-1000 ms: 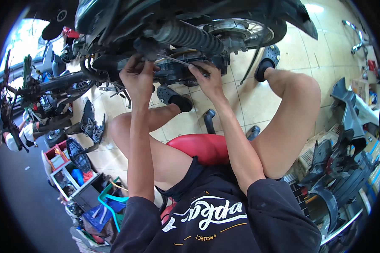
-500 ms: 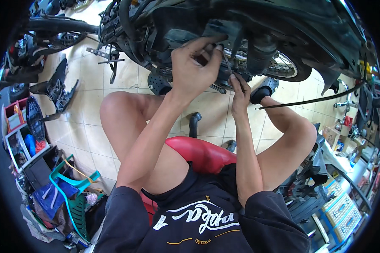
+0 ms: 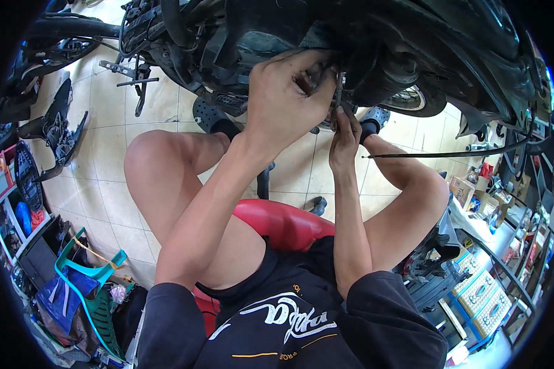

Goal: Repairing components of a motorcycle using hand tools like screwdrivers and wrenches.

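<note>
Both hands are raised to the underside of a black motorcycle (image 3: 326,31). My left hand (image 3: 289,101) is curled with thumb and fingers drawn together close against the dark bodywork, and its fingertips are partly hidden. Just below and to the right, my right hand (image 3: 345,136) pinches the lower end of a thin metal rod (image 3: 338,91). That rod stands nearly upright, its upper end beside my left thumb. What my left fingers grip is not clear. A black cable (image 3: 437,155) hangs from the bike at the right, its free end near my right wrist.
I sit on a red seat (image 3: 283,222) over a tiled floor (image 3: 104,154). The rear wheel (image 3: 412,99) is beyond my right foot. A green plastic chair (image 3: 98,295) and storage trays (image 3: 20,215) stand left; a patterned case (image 3: 480,295) lies right. Loose black bike parts (image 3: 58,129) rest far left.
My left hand has moved further up against the bodywork, its fingers more hidden. The right hand still pinches the rod, now more upright. The whole view has shifted slightly.
</note>
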A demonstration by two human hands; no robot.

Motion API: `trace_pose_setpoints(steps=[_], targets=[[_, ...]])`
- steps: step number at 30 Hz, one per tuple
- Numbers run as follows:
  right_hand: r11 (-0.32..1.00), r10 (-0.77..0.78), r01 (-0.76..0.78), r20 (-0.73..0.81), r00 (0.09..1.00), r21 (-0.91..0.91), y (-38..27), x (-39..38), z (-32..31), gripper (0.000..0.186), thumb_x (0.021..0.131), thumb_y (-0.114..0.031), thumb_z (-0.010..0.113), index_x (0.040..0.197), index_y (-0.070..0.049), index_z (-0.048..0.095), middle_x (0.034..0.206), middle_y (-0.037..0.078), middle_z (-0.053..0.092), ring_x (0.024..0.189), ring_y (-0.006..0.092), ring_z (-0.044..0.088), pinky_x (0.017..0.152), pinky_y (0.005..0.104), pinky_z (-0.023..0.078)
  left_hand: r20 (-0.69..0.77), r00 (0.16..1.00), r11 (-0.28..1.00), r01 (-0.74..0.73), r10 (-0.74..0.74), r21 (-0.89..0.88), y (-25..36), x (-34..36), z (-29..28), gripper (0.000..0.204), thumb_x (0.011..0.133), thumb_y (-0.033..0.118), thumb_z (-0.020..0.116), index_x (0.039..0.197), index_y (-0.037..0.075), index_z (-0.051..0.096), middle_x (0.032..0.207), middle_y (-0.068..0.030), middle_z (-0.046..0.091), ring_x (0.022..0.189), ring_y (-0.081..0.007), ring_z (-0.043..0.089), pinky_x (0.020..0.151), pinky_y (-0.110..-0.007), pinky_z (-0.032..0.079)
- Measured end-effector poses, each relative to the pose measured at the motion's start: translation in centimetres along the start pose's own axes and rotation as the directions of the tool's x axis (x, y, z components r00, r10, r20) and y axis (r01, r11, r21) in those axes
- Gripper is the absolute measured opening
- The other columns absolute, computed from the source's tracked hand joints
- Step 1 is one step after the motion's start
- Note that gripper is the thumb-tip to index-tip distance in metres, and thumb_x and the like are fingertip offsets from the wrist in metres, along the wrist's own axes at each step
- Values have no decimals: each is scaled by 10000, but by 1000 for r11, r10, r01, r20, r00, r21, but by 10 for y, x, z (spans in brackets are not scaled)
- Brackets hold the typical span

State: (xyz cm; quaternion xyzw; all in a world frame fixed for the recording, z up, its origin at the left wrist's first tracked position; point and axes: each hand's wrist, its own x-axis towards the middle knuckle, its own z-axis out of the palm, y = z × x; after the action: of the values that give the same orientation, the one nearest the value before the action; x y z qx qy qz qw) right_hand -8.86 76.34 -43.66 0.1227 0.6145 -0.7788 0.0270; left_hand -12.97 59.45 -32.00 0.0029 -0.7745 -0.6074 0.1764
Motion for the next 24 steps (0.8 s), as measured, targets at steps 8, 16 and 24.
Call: trace_pose_setpoints(steps=[8,16,24], targets=[[1000,-30,30,29,999,6,1,-1,0,273,980,-194,595,1083,42,687,953,40,652,865,93,531,838,247,409,2,999,998,-42,42,42,2,-3,-3,181,789,28,715,964,-15,732,687,-95,664,526,-86,579,509,-213,442],[1000,-24,24,18,1000,14,3,-1,-2,270,981,-182,591,1083,50,682,985,57,671,877,95,553,848,247,427,30,999,997,-40,38,70,-2,-6,-5,211,788,29,707,994,-13,728,621,-55,615,514,-54,554,485,-206,409],[999,-42,42,19,999,-4,5,1,-3,284,982,-203,592,1074,50,682,996,62,679,866,100,562,849,255,436,-1,998,994,-56,56,91,-7,-11,1,204,799,33,706,999,-4,722,551,-12,567,468,-38,513,468,-194,379]])
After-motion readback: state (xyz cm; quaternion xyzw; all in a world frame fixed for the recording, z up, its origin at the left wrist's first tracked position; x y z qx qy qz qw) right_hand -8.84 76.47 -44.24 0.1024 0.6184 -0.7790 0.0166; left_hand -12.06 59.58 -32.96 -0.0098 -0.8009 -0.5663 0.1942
